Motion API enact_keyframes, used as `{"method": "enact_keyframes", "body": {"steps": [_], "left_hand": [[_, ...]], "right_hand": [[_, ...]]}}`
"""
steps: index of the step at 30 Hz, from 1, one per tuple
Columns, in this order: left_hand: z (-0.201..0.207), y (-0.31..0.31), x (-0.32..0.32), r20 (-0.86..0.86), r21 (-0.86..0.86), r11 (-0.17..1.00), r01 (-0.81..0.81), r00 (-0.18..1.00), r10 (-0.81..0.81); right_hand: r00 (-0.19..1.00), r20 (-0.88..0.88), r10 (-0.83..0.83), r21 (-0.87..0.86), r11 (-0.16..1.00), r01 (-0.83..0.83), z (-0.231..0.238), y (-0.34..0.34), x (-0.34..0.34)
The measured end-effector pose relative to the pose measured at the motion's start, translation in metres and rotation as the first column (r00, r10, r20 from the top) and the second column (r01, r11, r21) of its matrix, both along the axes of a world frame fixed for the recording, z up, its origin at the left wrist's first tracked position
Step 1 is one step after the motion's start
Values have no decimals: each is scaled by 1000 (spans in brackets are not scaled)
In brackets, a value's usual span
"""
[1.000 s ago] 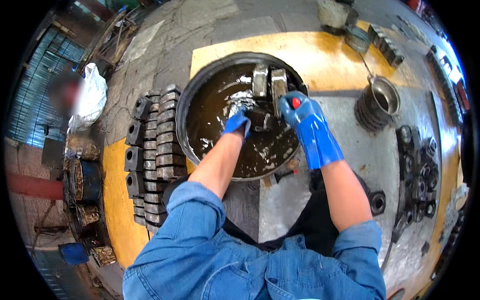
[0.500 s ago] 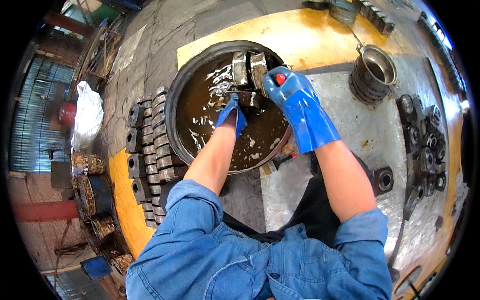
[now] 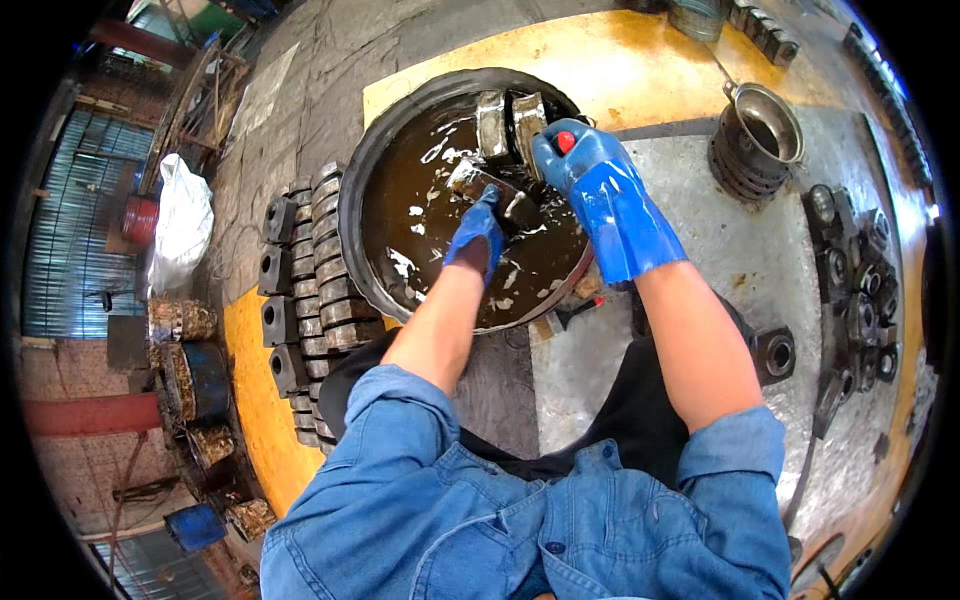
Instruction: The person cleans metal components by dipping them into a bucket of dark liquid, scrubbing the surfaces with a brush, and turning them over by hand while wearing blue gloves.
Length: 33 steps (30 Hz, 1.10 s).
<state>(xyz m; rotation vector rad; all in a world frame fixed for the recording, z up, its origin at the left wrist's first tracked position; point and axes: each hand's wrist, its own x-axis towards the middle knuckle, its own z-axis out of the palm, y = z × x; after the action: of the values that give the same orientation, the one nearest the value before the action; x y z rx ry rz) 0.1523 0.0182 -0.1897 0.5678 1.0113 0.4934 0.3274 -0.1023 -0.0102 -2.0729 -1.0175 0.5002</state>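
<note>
A round black basin [image 3: 360,215] holds dark brown oily liquid. My left hand [image 3: 478,238], in a blue glove, grips a wet metal block [image 3: 478,180] just above the liquid. My right hand [image 3: 580,165], also blue-gloved, is closed on a tool with a red handle tip [image 3: 565,142], held against that block. Two more metal blocks [image 3: 508,122] stand at the basin's far rim, right beside my right hand.
Several grey metal blocks [image 3: 318,270] lie in rows left of the basin. A metal can on a ribbed cylinder [image 3: 762,130] stands at the right, with dark machine parts [image 3: 860,290] beyond. A white bag [image 3: 180,232] sits far left.
Both hands have lifted slightly toward the basin's far side, and the block in my left hand now sits higher out of the liquid. The view has shifted.
</note>
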Motion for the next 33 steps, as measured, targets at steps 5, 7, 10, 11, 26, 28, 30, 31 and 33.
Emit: {"method": "enact_keyframes", "body": {"steps": [5, 7, 10, 11, 26, 28, 30, 31, 33], "left_hand": [[29, 47, -78, -457, 122, 840, 529, 781, -425], [10, 70, -116, -335, 151, 826, 543, 814, -474], [33, 55, -102, -457, 387, 694, 607, 780, -427], [51, 47, -95, -426, 393, 665, 635, 767, -480], [44, -2, -87, -679, 504, 619, 603, 719, -148], [48, -8, -85, -710, 491, 610, 622, 691, -134], [64, -18, -78, -748, 470, 578, 667, 649, -140], [68, -22, -74, -766, 460, 559, 690, 627, -144], [91, -32, -67, -697, 495, 542, 679, 683, -219]], "right_hand": [[997, 7, 81, -9, 997, -81, 2, 5, -7], [995, -5, 104, 25, 994, -104, 9, 3, -15], [997, 14, 75, -11, 997, -75, 5, -3, -6], [998, 18, 62, -25, 998, -62, 7, -5, -4], [990, 47, 134, -143, 982, -126, 7, -9, -17], [989, 78, 129, -113, 986, -120, 1, -7, -16], [988, 89, 126, -113, 987, -115, 0, -7, -13], [989, 80, 127, -103, 988, -118, 0, -9, -11], [994, 80, 80, -59, 995, -75, -4, -9, -7]]}}
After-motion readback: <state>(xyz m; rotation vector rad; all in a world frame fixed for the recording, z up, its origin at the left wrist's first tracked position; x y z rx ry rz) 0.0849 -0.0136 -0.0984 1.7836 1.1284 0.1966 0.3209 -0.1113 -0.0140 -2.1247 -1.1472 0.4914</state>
